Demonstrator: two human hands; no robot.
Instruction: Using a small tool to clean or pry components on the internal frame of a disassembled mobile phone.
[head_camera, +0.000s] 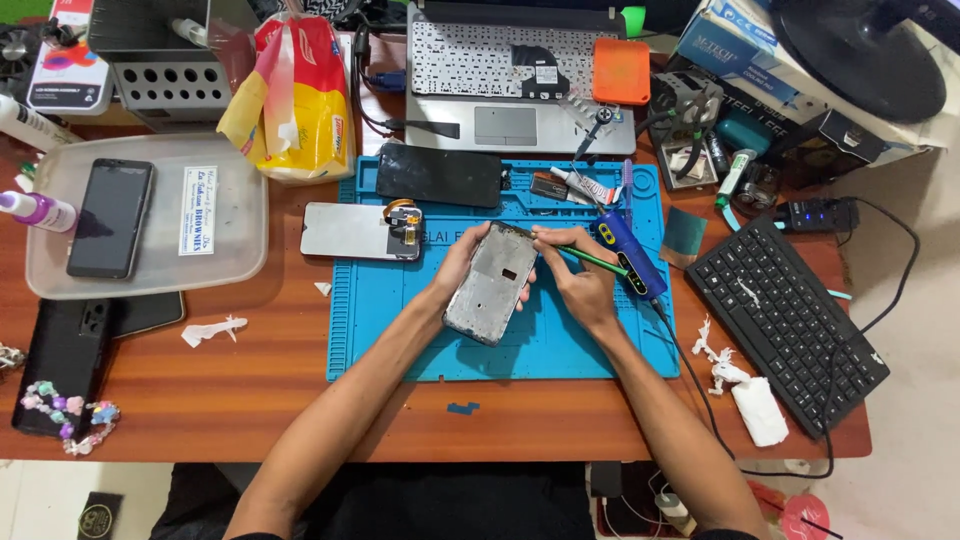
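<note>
Grey phone frame (492, 282) with small holes, tilted, middle of the frame, left hand (455, 270) fingers wrapped around its edge, right hand (585, 282) pinching a thin green tool (590, 260), maybe touching the frame's top, blue mat (400, 330) on a brown wooden desk (250, 390), black keyboard (785, 320) at right, laptop (515, 80) up top.

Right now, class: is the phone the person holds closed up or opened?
Opened. The phone frame in the left hand shows bare metal with a cut-out; the right hand puts a green tool to its top edge.
</note>
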